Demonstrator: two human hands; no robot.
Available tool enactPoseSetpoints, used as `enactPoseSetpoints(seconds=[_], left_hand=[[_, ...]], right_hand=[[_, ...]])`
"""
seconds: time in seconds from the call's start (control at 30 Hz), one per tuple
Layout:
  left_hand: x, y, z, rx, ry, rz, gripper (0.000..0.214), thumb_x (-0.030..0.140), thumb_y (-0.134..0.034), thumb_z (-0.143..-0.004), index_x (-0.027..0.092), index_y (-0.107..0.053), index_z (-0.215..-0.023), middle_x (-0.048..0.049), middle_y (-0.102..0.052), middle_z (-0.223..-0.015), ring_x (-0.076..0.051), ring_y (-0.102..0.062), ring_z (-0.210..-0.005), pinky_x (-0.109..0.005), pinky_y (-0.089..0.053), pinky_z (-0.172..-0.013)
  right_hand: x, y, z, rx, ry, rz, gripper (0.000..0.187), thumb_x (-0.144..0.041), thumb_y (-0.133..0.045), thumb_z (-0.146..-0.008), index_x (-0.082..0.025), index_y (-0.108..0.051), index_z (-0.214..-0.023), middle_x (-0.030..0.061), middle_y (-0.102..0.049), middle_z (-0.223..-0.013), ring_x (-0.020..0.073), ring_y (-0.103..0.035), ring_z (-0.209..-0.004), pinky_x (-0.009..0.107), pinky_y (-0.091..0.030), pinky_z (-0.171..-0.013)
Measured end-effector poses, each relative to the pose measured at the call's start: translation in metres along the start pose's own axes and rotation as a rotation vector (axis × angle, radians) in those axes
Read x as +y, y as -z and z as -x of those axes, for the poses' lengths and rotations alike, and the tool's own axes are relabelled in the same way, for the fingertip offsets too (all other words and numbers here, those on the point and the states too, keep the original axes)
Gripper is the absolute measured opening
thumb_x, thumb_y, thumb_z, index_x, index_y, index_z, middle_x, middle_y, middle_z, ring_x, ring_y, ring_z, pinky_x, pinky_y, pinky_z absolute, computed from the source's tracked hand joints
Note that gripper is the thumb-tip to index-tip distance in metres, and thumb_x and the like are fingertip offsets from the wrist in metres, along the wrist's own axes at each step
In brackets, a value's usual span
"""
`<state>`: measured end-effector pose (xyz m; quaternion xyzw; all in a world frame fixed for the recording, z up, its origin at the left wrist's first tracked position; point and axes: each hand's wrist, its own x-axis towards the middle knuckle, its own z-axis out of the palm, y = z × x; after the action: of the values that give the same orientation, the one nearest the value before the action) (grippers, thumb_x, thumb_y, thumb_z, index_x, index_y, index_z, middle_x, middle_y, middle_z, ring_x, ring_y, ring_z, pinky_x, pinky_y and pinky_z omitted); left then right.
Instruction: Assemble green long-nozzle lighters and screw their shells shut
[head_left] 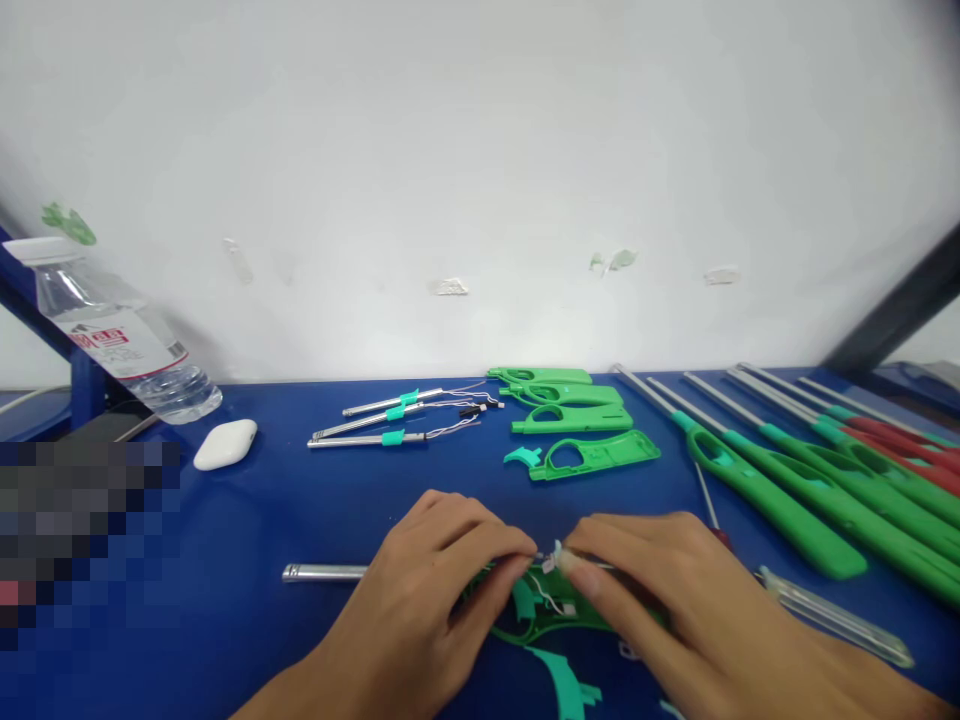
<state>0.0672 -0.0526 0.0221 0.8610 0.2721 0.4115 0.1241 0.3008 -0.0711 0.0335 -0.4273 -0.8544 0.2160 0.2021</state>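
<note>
Both hands work low in the middle of a blue table. My left hand is closed in a pinch on a metal tube that sticks out to the left. My right hand pinches a small white part with thin wires at the tube's near end. Under the hands lies an open green lighter handle shell. A teal trigger piece lies just in front of it.
Behind lie three metal tubes with wires, several green handle shells, and finished green and red long lighters at the right. A clear tube, a water bottle and a white case sit nearby.
</note>
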Motion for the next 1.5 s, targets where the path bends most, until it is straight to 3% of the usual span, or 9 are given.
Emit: enactPoseSetpoints(seconds=[0.27,1.03,1.23,1.5], left_hand=[[0.0007,-0.0008,0.0007,-0.023,-0.01,-0.019,0.018,0.004,-0.061,-0.099,0.017,-0.07,-0.107,-0.0015,-0.072,-0.094,-0.015,-0.064,-0.081,-0.028,-0.051,-0.077],[0.0019,-0.0003,0.0062,-0.064,-0.023,0.041,0.022,0.0,-0.058,-0.097,0.014,-0.068,-0.11,-0.0051,-0.07,-0.097,-0.016,-0.063,-0.083,-0.025,-0.055,-0.077],[0.0008,-0.0022,0.0063,-0.069,-0.04,0.045,0.022,-0.001,-0.057,-0.098,0.013,-0.068,-0.111,-0.0062,-0.07,-0.095,-0.016,-0.064,-0.084,-0.024,-0.055,-0.077],[0.0013,0.0006,0.0056,-0.072,-0.088,-0.017,0.019,0.002,-0.054,-0.101,0.013,-0.066,-0.112,-0.0044,-0.071,-0.095,-0.016,-0.063,-0.083,-0.026,-0.053,-0.079]], right_hand=[[0.0005,0.0015,0.0001,-0.047,-0.001,0.027,0.035,-0.035,-0.035,-0.112,-0.023,-0.054,-0.085,-0.0026,-0.059,-0.077,0.0146,-0.055,-0.067,0.031,-0.034,-0.064],[0.0002,-0.0033,0.0029,0.049,0.104,0.078,0.031,-0.033,-0.039,-0.111,-0.024,-0.066,-0.098,0.0016,-0.075,-0.085,0.0162,-0.071,-0.07,0.027,-0.049,-0.065],[-0.0017,0.0,0.0016,0.06,0.132,0.034,0.035,-0.033,-0.037,-0.111,-0.025,-0.063,-0.089,0.0004,-0.073,-0.075,0.0163,-0.069,-0.064,0.027,-0.05,-0.062],[0.0003,-0.003,0.0049,-0.045,0.059,0.021,0.027,-0.031,-0.04,-0.111,-0.026,-0.06,-0.093,-0.0036,-0.069,-0.081,0.0148,-0.066,-0.071,0.029,-0.044,-0.068]])
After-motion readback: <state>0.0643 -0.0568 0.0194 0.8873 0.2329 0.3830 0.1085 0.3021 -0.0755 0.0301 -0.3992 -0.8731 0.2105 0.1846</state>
